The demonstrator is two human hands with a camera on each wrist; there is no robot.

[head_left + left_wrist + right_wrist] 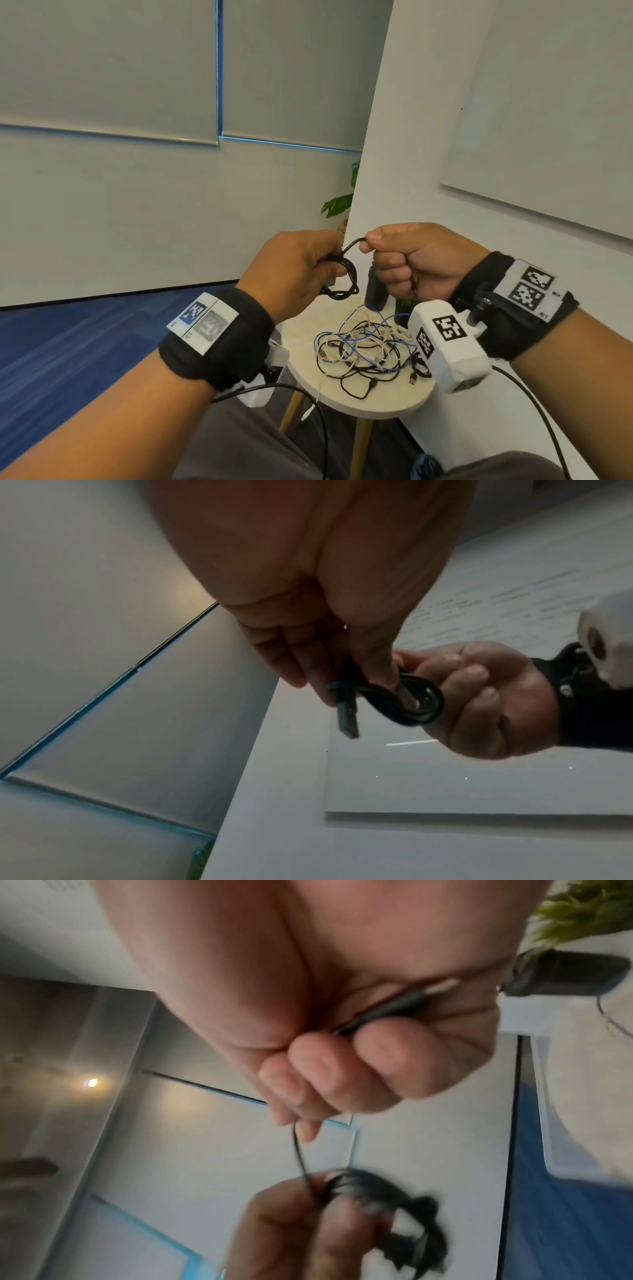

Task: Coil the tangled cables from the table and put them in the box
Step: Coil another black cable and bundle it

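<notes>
Coiling is under way at centre frame: the left hand (294, 270) pinches the black cable (342, 279) coil, and the right hand (407, 260) pinches its free tail. Lay each loop evenly under steady tension. Remaining tangled cables (366, 346) lie on the bench (383, 401) below; no box shows.

Black coiled cable (342, 275). Black, white and blue tangled cables (363, 346) heaped toward the right edge of a cream round table (346, 399) on light wooden legs. Black wrist straps (226, 337) bearing black-and-white checkered marker tags. Blue carpet (85, 339). Green plant (339, 202). Pale grey walls.
</notes>
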